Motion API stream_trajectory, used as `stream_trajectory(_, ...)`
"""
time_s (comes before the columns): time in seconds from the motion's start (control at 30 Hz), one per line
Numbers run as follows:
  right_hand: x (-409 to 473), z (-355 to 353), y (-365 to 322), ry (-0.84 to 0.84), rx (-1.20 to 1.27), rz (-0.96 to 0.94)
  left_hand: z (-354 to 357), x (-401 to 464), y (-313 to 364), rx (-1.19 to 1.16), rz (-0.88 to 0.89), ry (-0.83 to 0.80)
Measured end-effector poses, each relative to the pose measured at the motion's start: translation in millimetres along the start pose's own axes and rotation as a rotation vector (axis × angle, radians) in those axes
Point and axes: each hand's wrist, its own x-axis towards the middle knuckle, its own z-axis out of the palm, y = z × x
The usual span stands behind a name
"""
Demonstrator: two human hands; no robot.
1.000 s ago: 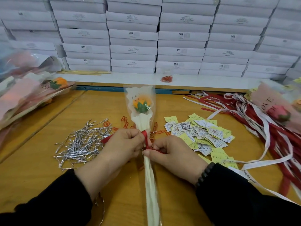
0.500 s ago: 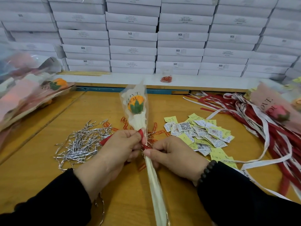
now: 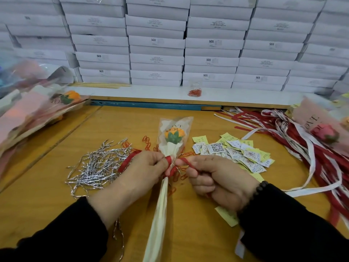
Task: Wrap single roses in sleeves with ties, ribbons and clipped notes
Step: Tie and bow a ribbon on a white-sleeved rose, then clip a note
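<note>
An orange rose with green leaves sits in a clear and cream sleeve, lying lengthwise on the wooden table, bloom pointing away from me. A red ribbon goes around the sleeve's neck. My left hand pinches the ribbon at the neck, one end trailing left. My right hand grips the other end, looped over the index finger and pulled right.
Silver twist ties lie in a heap on the left, red paper clips behind the hands, notes to the right, and red and white ribbons far right. Wrapped roses are piled at left. White boxes are stacked behind.
The right hand has pulled its ribbon end out to the right and curled into a fist. The rose has tilted from leaning left back to the right.
</note>
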Motion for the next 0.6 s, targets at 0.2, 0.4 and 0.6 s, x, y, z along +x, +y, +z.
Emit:
stream_trajectory(0.2,2,3,8,0.062,-0.06,-0.068,-1,-1,3,0.077,0.054,-0.04)
stream_trajectory(0.4,-1,6,14,0.142,-0.618,-0.226,-3,-2,6,0.073,0.054,-0.093)
stream_trajectory(0.6,-4,9,16,0.151,-0.819,-0.364,-5,-3,6,0.063,0.037,-0.128)
